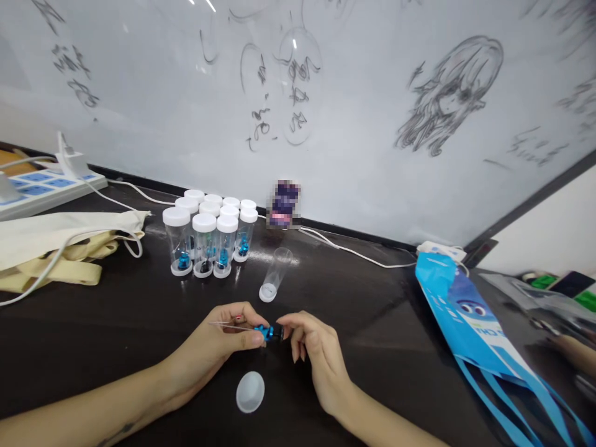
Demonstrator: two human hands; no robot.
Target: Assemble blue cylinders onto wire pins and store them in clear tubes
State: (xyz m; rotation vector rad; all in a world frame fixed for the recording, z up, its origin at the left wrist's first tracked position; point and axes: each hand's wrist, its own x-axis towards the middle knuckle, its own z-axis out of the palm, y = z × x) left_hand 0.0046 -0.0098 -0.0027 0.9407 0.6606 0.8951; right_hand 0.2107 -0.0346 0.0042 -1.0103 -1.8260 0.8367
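A small blue metal part (265, 332) with a black end is pinched between the thumb and fingers of my left hand (233, 329). Thin pale wire-like strands run from it back over that hand, with a tiny red spot among them. On the other side, my right hand (319, 357) has its index fingertip at the black end, while the remaining fingers curl loosely apart. Below the hands, a white round cap (250, 392) lies on the dark table. Beyond them a clear plastic tube (278, 271) with a white base rests tilted or lying; which, I cannot tell.
Several white-capped clear tubes (203, 245), some holding blue parts, stand at back left. A phone (285, 203) leans against the whiteboard (354, 112). A power strip (51, 186) and cloth (69, 248) are left. At right lie a blue bag (465, 316) and another person's hand (575, 351).
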